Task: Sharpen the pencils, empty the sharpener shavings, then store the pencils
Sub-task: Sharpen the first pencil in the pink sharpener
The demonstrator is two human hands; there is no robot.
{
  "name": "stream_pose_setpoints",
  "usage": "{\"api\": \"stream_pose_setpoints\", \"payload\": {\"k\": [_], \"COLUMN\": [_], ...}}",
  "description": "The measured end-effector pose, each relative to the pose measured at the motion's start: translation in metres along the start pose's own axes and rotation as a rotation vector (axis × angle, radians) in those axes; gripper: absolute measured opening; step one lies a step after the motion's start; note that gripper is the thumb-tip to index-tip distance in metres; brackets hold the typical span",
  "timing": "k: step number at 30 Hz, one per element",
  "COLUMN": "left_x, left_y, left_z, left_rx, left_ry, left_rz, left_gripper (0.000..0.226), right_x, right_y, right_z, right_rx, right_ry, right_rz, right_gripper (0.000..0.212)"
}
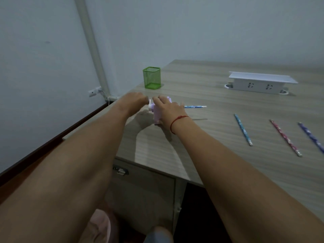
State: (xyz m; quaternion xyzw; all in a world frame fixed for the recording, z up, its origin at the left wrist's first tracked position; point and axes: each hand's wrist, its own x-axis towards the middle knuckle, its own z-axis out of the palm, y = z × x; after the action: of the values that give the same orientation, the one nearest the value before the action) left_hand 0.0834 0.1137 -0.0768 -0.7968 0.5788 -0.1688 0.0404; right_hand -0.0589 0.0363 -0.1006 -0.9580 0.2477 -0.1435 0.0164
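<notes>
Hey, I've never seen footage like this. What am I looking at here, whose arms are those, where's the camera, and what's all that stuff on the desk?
There is no machine here. One camera worn on a person's head looks forward and down, so both arms are the wearer's own. The right hand holds down a small lilac sharpener on the wooden desk. The left hand is at its white crank and seems to grip it, though that spot is blurred. A patterned pencil pokes out from behind the right hand, probably from the sharpener. Behind stands a green mesh cup. To the right lie a light blue pencil, a pink pencil, a purple pencil and a white socket box.
</notes>
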Motion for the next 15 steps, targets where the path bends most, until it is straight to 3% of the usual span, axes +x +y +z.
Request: {"api": "stream_pose_setpoints", "payload": {"k": [10, 15], "left_x": [-0.047, -0.072], "left_y": [0.019, 0.035], "left_z": [-0.023, -0.005], "left_rx": [-0.163, -0.172], "left_ry": [0.295, 0.237], "left_rz": [0.04, 0.008], "left_gripper": [0.022, 0.024], "right_x": [-0.002, -0.001], "right_y": [-0.006, -0.01], "right_z": [-0.014, -0.011], "right_rx": [-0.015, 0.02], "right_ry": [-0.127, -0.117], "right_rz": [0.036, 0.072], "right_gripper": [0.089, 0.091]}}
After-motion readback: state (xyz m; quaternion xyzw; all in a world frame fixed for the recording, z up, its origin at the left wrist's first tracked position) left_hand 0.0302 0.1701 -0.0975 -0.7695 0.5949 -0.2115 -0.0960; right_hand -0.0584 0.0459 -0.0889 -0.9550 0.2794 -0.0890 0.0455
